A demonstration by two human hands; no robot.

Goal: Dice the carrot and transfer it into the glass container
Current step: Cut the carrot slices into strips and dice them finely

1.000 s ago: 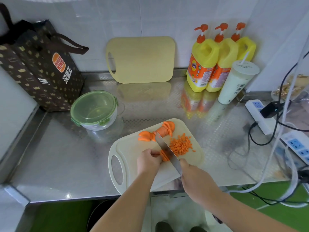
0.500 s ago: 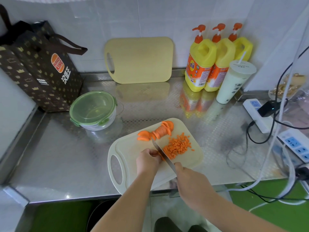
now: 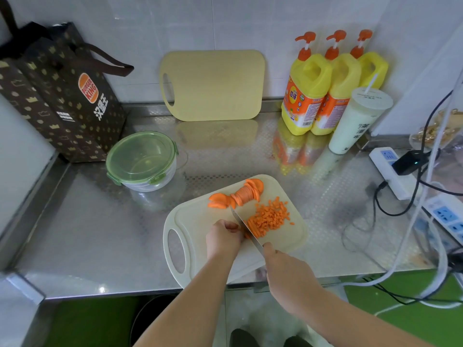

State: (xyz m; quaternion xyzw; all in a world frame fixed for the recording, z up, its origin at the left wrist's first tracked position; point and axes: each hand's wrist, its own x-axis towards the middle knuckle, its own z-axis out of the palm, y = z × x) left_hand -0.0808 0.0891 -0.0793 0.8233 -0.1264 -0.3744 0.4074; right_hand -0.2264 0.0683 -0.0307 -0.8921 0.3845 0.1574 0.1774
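**Two hands, one knife, carrot in three lots**

The left hand (image 3: 224, 237) has its fingers curled down over a small carrot stack (image 3: 247, 236), of which only a sliver of orange shows at the knuckles. The right hand (image 3: 288, 269) is wrapped round the handle of the one knife (image 3: 246, 227). Its blade runs diagonally, with the tip pointing away from the right hand and to the left, flat against the left knuckles.

Just right of the blade lies one heap of diced carrot (image 3: 270, 216). Beyond the left hand lies one row of carrot slices (image 3: 241, 195), its long axis slanting from far right to near left, the slices fanned out at both ends. All of this sits on a white cutting board (image 3: 198, 221), its handle hole left of the left hand.

Further out on the counter (image 3: 100, 234), far left of the hands, is one glass container (image 3: 141, 161), its green lid on. Behind are one yellow cutting board (image 3: 213, 85), three yellow pump bottles (image 3: 308, 96), one lidded cup (image 3: 358, 118) and one brown paper bag (image 3: 62, 96). Two power strips (image 3: 390, 169) are off to the right.

A second ago the blade showed a broader face and stood higher; now it is lower and nearly edge-on. Both hands keep their places.
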